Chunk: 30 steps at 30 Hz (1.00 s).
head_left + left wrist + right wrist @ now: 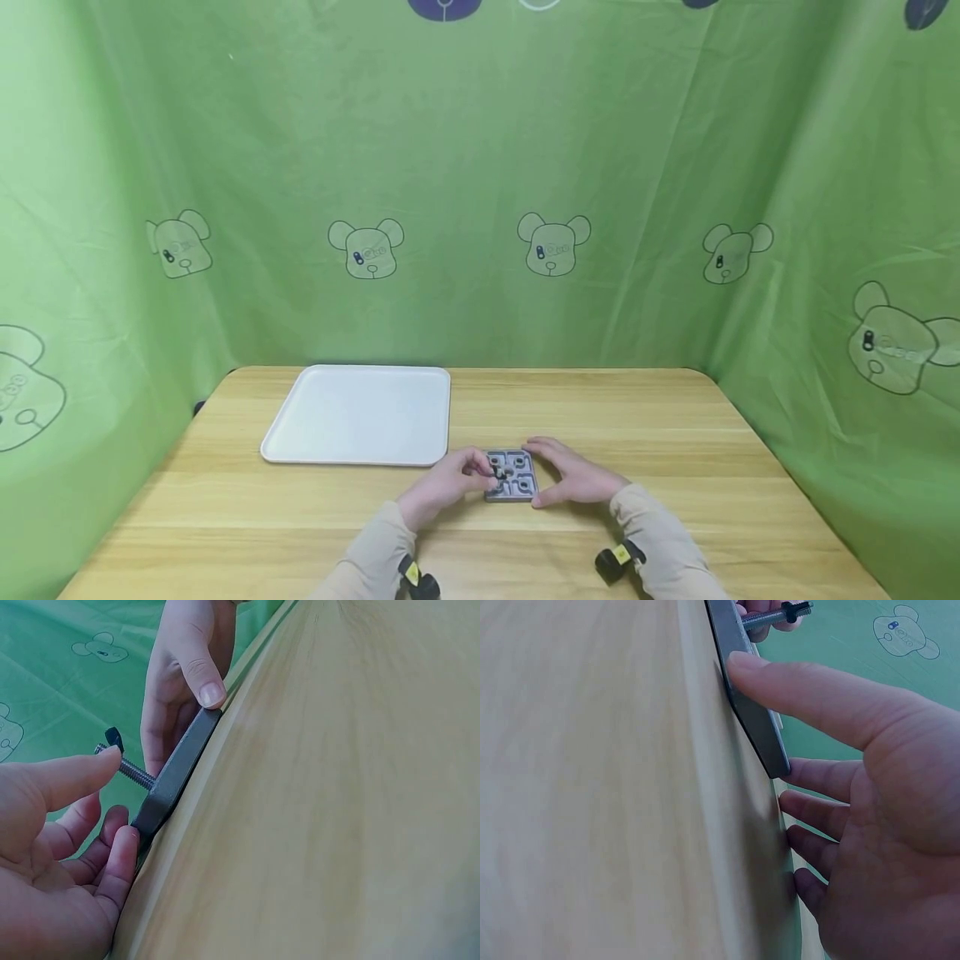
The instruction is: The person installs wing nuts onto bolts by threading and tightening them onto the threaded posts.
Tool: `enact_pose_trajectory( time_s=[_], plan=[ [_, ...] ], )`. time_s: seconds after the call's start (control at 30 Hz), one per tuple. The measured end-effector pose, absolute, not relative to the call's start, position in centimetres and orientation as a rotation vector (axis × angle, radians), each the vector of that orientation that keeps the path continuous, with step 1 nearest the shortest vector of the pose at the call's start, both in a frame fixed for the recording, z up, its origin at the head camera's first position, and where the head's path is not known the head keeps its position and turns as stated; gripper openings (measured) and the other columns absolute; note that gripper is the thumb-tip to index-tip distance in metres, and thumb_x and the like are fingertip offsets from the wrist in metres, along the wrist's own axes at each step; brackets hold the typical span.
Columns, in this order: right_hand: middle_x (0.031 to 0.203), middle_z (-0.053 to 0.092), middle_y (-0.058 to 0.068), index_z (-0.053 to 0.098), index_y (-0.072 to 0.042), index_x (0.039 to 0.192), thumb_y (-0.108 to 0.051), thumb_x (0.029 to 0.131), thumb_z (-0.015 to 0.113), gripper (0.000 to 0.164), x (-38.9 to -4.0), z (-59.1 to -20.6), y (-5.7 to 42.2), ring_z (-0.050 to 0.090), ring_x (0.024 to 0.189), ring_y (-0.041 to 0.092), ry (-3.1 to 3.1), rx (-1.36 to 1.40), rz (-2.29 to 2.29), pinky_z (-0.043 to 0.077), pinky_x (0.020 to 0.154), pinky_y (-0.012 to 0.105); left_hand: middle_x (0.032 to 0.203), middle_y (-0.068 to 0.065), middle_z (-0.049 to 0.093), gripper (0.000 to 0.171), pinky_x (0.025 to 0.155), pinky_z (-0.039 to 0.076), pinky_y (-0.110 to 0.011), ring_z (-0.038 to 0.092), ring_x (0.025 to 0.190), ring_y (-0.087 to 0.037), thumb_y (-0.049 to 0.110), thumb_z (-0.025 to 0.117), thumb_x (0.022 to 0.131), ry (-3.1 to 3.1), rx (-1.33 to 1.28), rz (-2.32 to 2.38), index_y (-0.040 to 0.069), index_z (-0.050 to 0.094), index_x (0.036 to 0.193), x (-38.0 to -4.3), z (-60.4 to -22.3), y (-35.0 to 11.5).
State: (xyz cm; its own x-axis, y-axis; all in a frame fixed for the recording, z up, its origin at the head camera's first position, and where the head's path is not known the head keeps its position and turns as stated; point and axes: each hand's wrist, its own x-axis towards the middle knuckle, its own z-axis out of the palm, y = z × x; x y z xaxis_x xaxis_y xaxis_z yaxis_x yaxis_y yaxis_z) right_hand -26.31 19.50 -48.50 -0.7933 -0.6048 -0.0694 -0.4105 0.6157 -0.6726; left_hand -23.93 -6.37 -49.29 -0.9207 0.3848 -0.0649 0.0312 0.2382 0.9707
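A square grey metal plate (523, 485) with raised ribs and round bosses lies on the wooden table in the head view. From it rises a threaded bolt (136, 775), with a black wing nut (113, 739) near its top. My left hand (447, 482) pinches at the wing nut, thumb right against it, while its lower fingers sit by the plate's left edge. On the opposite side, my right hand (573, 477) holds the plate between thumb and fingers, the thumb at the near right corner and a finger at the far one.
A white rectangular tray (360, 417) lies at the back left of the table (637, 417). Green curtain (465, 167) with bear-head prints hangs behind the table and along both sides.
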Motion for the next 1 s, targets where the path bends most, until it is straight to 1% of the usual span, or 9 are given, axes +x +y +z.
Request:
enact_pose_trajectory(
  time_s=[0.27,0.57,0.8,1.0],
  plan=[
    [0.156,0.024,0.027,0.032,-0.001,0.149,-0.039,0.075,0.079,0.095,-26.44,-48.63,19.61,0.024,0.142,0.05,2.562,-0.834,-0.938,0.018,0.111,0.07,0.09,-0.002,0.06,0.022,0.08,0.04,-0.03,0.053,0.086,-0.015,0.012,0.073,0.082,2.234,0.402,1.715,0.004,0.063,0.099,-24.04,-49.35,-6.29],
    [0.156,0.024,0.026,0.033,-0.002,0.148,-0.039,0.074,0.079,0.095,-26.54,-48.73,19.62,0.024,0.142,0.049,2.56,-0.831,-0.937,0.018,0.111,0.069,0.092,-0.004,0.06,0.023,0.081,0.042,-0.029,0.054,0.086,-0.015,0.008,0.073,0.081,2.212,0.43,1.731,0.003,0.063,0.101,-24.03,-49.3,-6.26],
    [0.156,0.025,0.027,0.033,-0.001,0.148,-0.039,0.074,0.079,0.095,-26.5,-48.7,19.6,0.024,0.142,0.05,2.564,-0.831,-0.939,0.018,0.111,0.069,0.095,-0.004,0.062,0.024,0.083,0.042,-0.03,0.054,0.088,-0.015,0.009,0.074,0.081,2.241,0.426,1.702,0.005,0.065,0.103,-24.07,-49.38,-6.14],
    [0.156,0.025,0.026,0.033,-0.001,0.148,-0.039,0.074,0.079,0.095,-26.5,-48.72,19.61,0.024,0.142,0.05,2.566,-0.832,-0.938,0.018,0.111,0.07,0.096,-0.004,0.063,0.022,0.084,0.043,-0.031,0.055,0.09,-0.015,0.014,0.072,0.084,2.24,0.438,1.693,0.007,0.067,0.105,-24.03,-49.36,-6.13]
  ],
)
